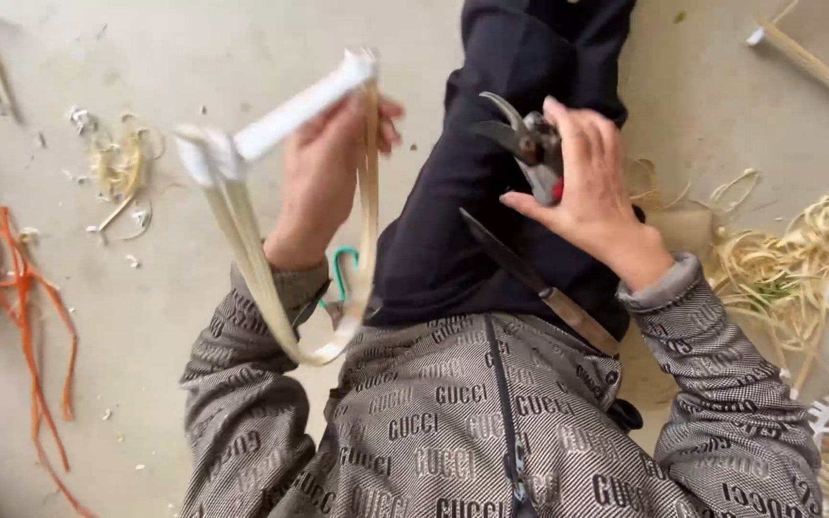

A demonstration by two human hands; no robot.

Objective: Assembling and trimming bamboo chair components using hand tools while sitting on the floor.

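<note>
My left hand (323, 177) grips a bent bamboo strip frame (251, 240), a looped bundle of pale strips with a white-wrapped bar across its top, held up in front of me. My right hand (587, 192) is closed on a pair of pruning shears (525, 144) with curved dark blades and a red catch, blades pointing left toward the frame but apart from it. A long knife (530, 278) with a wooden handle lies across my lap on the black trousers.
Orange plastic strips (26, 317) lie on the concrete floor at left, with shavings (122, 173) beyond them. A pile of pale bamboo shavings (798, 269) sits at right. White-wrapped frames (817, 67) lie at the top right and lower right.
</note>
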